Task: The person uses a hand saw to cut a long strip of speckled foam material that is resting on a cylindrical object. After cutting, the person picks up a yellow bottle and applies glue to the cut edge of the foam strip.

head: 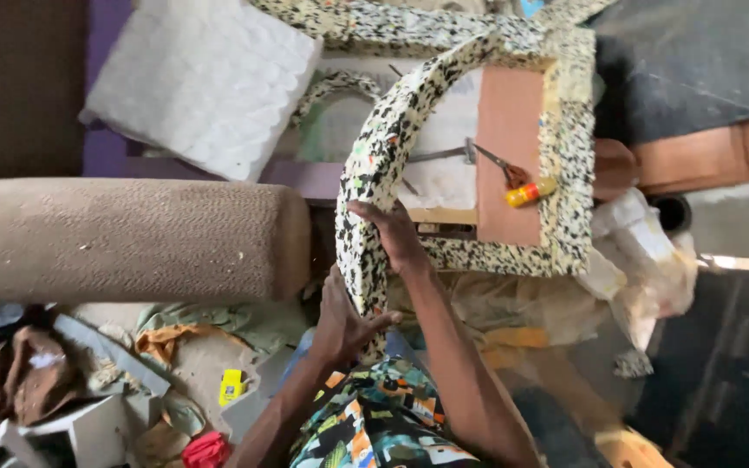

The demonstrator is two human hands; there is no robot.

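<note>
A long curved strip of speckled black-and-white foam (385, 147) arches up from my lap toward a square frame edged with the same foam (565, 165). My left hand (340, 325) presses against the strip's lower end from the left. My right hand (396, 236) grips the strip a little higher, fingers wrapped over its right side. Inside the frame lie a pink board (509, 173), scissors (487, 160) and a small yellow-and-red bottle (529, 192).
A brown fabric-covered roll (123, 238) lies at the left. A white quilted cushion (205, 82) sits above it. Crumpled plastic bags (643, 251) lie right of the frame. Cloth scraps, a yellow object (231, 386) and a red object (207, 451) clutter the lower left.
</note>
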